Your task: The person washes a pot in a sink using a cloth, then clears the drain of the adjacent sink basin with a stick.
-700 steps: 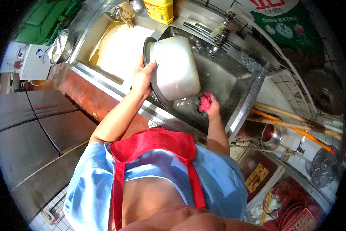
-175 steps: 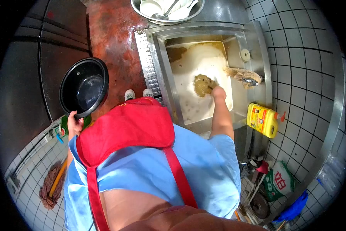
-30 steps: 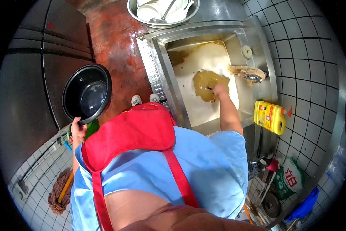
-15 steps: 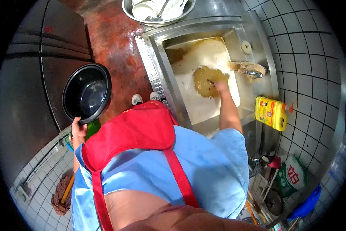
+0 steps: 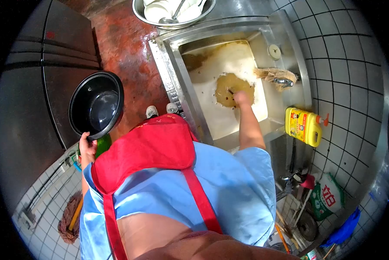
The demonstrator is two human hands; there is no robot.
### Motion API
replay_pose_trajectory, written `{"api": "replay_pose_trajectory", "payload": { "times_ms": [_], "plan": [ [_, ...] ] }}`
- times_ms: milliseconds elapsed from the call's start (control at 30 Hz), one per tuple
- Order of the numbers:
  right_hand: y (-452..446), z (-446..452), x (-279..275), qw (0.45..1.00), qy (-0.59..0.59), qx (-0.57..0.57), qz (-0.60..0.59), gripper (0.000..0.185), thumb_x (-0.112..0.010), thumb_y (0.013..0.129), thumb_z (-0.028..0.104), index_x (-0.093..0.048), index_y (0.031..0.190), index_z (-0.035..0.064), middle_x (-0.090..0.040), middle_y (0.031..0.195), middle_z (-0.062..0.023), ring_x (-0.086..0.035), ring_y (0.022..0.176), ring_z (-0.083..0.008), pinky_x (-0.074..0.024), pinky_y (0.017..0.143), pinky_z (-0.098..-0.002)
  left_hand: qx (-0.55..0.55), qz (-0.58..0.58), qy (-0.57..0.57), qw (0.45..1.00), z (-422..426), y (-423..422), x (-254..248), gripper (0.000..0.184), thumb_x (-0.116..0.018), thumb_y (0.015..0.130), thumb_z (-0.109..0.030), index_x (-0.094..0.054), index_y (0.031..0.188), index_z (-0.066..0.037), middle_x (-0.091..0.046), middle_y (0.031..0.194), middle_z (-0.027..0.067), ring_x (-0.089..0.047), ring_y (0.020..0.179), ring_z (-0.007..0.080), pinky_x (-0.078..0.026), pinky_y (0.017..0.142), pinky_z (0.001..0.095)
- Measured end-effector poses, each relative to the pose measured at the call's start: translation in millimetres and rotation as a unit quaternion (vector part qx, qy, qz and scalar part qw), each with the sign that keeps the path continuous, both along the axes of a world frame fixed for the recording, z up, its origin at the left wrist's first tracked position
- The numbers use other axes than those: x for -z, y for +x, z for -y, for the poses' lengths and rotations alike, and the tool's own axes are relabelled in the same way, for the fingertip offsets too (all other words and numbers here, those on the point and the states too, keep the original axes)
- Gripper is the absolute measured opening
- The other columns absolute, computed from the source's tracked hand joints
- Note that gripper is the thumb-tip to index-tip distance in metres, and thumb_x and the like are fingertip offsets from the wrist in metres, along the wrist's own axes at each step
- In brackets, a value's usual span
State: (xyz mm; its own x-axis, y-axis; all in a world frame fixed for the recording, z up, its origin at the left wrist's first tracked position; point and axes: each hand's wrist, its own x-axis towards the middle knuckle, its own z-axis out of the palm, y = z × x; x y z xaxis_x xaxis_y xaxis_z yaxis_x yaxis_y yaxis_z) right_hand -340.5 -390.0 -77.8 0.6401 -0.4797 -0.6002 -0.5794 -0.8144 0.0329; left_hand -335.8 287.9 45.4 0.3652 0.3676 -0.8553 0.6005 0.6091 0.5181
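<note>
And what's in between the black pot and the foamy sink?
In the head view, reddish floor and a narrow metal strip lie between the black pot and the foamy sink; two white shoes show there too.

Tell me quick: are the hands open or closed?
Left hand: closed, holding the pot by its rim.
Right hand: in the sink; can't tell if it's open or closed.
</note>
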Motion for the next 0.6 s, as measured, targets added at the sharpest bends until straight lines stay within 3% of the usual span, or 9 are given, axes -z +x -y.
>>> {"api": "replay_pose_trajectory", "payload": {
  "times_ms": [33,133,167,267,300,400,433,533,600],
  "plan": [
    [-16,37,85,0.995,0.023,-0.102,0.011,0.025,-0.046,0.072,0.02,-0.06,0.089,0.0073,-0.057,0.093,-0.0142,-0.055,0.086,-0.0274,-0.043,0.072,-0.0352,0.016,-0.009,0.006,1.0,-4,0,1,0.012,-0.054,0.064,0.0,-0.051,0.076,-0.002,-0.056,0.077,0.0056,-0.055,0.072,0.0185,-0.048,0.07,0.0274],
    [-8,68,22,0.993,0.012,-0.073,-0.093,0.025,-0.048,0.071,0.019,-0.06,0.089,0.0061,-0.057,0.093,-0.0136,-0.055,0.088,-0.0254,-0.043,0.073,-0.035,-0.015,0.032,0.002,0.999,1,2,1,0.011,-0.054,0.064,-0.001,-0.05,0.074,-0.003,-0.055,0.075,0.0047,-0.054,0.07,0.018,-0.047,0.068,0.0268],
    [4,43,-49,0.999,0.037,0.021,-0.023,0.025,-0.05,0.069,0.015,-0.059,0.09,0.0057,-0.058,0.093,-0.0124,-0.055,0.088,-0.0258,-0.0427,0.074,-0.0353,-0.031,0.05,0.0,0.998,-1,1,5,0.01,-0.054,0.064,-0.002,-0.05,0.073,-0.003,-0.054,0.074,0.0042,-0.053,0.069,0.0177,-0.047,0.067,0.0262],
    [-6,43,-8,0.996,-0.065,-0.052,-0.024,0.025,-0.048,0.072,0.018,-0.06,0.088,0.0037,-0.058,0.094,-0.0127,-0.055,0.087,-0.0277,-0.0433,0.074,-0.036,-0.008,0.037,0.003,0.999,12,4,-7,0.009,-0.055,0.064,-0.003,-0.05,0.072,-0.004,-0.054,0.073,0.0036,-0.053,0.069,0.0174,-0.047,0.066,0.026],
    [-17,38,12,0.987,-0.082,-0.133,0.03,0.023,-0.047,0.072,0.017,-0.061,0.086,0.004,-0.059,0.092,-0.0125,-0.056,0.085,-0.0281,-0.0436,0.073,-0.0366,-0.008,0.033,0.007,0.999,11,4,-6,0.009,-0.055,0.064,-0.003,-0.05,0.072,-0.004,-0.054,0.073,0.0034,-0.053,0.068,0.0172,-0.047,0.066,0.0259],
    [-2,69,46,0.996,0.058,-0.057,0.032,0.023,-0.046,0.071,0.014,-0.061,0.086,0.0038,-0.059,0.091,-0.0139,-0.056,0.085,-0.0284,-0.0438,0.073,-0.0363,-0.01,0.03,0.014,0.999,0,2,-3,0.008,-0.055,0.064,-0.003,-0.05,0.07,-0.005,-0.053,0.071,0.0025,-0.053,0.066,0.0165,-0.047,0.065,0.0256],
    [5,49,-8,0.997,0.048,0.061,0.007,0.023,-0.047,0.071,0.017,-0.062,0.084,0.005,-0.059,0.089,-0.0139,-0.056,0.083,-0.0287,-0.0443,0.071,-0.0362,-0.013,0.037,0.009,0.999,-1,2,-2,0.008,-0.055,0.065,-0.004,-0.05,0.069,-0.006,-0.053,0.07,0.0022,-0.053,0.065,0.0163,-0.047,0.064,0.0254],
    [-19,31,14,0.994,-0.046,-0.061,0.081,0.024,-0.049,0.07,0.018,-0.061,0.087,0.0053,-0.058,0.091,-0.0145,-0.056,0.085,-0.0271,-0.0439,0.071,-0.0348,-0.001,0.038,0.01,0.999,-5,-2,1,0.008,-0.056,0.065,-0.004,-0.05,0.069,-0.006,-0.054,0.07,0.0016,-0.053,0.063,0.0159,-0.047,0.06,0.0243],
    [1,46,8,0.999,0.048,-0.019,0.004,0.027,-0.05,0.071,0.019,-0.06,0.092,0.0058,-0.056,0.097,-0.0146,-0.053,0.092,-0.026,-0.0421,0.076,-0.0332,0.013,0.035,0.017,0.999,-6,-1,-1,0.008,-0.057,0.065,-0.005,-0.051,0.07,-0.006,-0.054,0.07,0.0013,-0.053,0.062,0.0156,-0.047,0.056,0.0234]
  ]
}}
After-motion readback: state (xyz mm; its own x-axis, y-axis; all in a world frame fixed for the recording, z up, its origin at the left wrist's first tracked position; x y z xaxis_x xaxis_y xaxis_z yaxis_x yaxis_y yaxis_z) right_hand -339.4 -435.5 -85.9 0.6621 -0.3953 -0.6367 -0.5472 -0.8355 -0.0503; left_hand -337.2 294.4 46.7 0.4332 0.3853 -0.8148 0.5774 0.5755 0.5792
